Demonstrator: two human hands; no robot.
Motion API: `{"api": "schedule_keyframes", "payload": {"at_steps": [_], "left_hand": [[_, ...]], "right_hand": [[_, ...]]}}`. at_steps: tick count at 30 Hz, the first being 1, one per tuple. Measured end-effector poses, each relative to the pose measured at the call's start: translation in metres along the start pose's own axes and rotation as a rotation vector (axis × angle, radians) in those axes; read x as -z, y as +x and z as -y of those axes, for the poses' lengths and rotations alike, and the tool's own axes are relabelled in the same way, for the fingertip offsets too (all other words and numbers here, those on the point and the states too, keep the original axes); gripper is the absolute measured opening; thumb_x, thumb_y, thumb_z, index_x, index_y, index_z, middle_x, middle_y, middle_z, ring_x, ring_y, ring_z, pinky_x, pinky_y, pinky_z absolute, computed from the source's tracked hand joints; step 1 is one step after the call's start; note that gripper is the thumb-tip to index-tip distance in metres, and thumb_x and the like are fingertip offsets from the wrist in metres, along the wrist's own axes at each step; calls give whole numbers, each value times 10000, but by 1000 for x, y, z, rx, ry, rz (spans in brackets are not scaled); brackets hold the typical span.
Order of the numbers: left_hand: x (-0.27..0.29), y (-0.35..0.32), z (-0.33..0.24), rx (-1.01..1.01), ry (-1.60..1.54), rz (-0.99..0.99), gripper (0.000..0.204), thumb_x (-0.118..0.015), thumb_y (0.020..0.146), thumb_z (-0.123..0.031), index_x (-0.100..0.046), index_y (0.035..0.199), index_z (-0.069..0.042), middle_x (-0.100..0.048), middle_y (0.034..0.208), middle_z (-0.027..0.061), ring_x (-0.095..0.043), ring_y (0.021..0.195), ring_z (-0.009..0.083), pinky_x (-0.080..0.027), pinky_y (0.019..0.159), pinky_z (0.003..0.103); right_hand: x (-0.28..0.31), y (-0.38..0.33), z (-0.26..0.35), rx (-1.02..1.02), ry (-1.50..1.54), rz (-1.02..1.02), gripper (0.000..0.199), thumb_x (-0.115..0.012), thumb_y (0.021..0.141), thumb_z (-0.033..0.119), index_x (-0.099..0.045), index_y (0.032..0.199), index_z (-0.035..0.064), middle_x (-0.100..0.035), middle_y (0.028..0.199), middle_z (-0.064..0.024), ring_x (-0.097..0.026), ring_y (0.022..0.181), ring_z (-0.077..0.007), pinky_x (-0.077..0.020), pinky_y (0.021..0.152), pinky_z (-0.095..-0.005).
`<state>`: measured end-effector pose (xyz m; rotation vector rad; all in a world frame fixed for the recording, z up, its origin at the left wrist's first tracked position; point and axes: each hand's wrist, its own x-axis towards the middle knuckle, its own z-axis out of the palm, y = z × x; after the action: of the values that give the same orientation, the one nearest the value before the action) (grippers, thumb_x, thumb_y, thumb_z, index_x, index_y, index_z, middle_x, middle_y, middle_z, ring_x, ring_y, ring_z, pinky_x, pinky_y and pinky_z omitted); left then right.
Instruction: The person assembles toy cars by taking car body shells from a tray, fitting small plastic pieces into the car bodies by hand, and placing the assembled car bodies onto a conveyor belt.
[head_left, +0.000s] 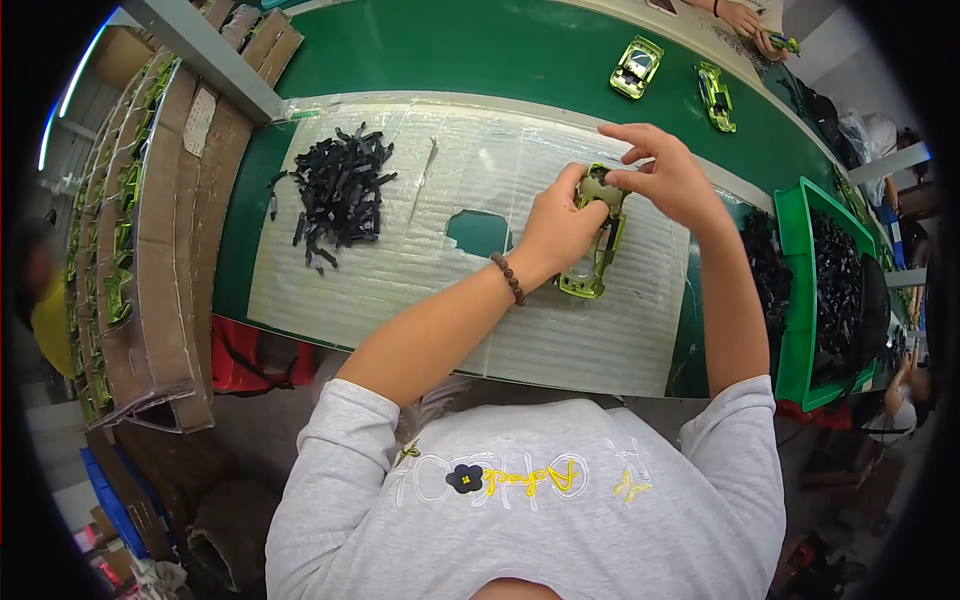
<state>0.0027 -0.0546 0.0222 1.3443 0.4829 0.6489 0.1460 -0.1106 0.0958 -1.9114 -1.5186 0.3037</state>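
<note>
My left hand grips a shiny lime-green toy car body shell, held lengthwise above the padded sheet. Its fingers and thumb close around the upper half of the shell, which has window openings. At the shell's far end is my right hand, with the thumb at the rim and the index finger stretched out to the left. The right fingers stand apart, and no part shows between them. A heap of small black plastic pieces lies left of my hands on the sheet.
A whitish foam sheet covers part of the green table. Two more car shells lie at the far right. A green crate of black parts stands right, a cardboard box of shells left. Another person's hand is beyond.
</note>
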Motion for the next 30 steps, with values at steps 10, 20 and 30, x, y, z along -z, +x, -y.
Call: {"api": "schedule_keyframes", "payload": {"at_steps": [10,20,30], "left_hand": [[1,-2,-3,58,105,-21,291,-522,802,-69,-491,1084,-8,-591,870,53,-547,747,90,-447,639,236],[0,4,9,2,-46,-106,222,-531,782,-92,-482,970,16,-617,765,114,-630,670,179,-494,589,314],[0,4,15,-38,15,-60,251,-547,752,-102,-499,964,22,-615,788,117,-609,681,168,-485,612,308]], "right_hand": [[-14,-17,18,285,-538,76,150,-580,742,30,-609,886,0,-639,834,-149,-622,742,-311,-502,644,-394],[-34,-14,3,427,-529,-248,143,-622,611,32,-626,751,63,-595,784,-62,-577,774,-239,-505,627,-325],[-1,6,7,86,-139,123,123,-657,702,64,-632,816,25,-602,774,-84,-577,758,-265,-480,639,-358]]}}
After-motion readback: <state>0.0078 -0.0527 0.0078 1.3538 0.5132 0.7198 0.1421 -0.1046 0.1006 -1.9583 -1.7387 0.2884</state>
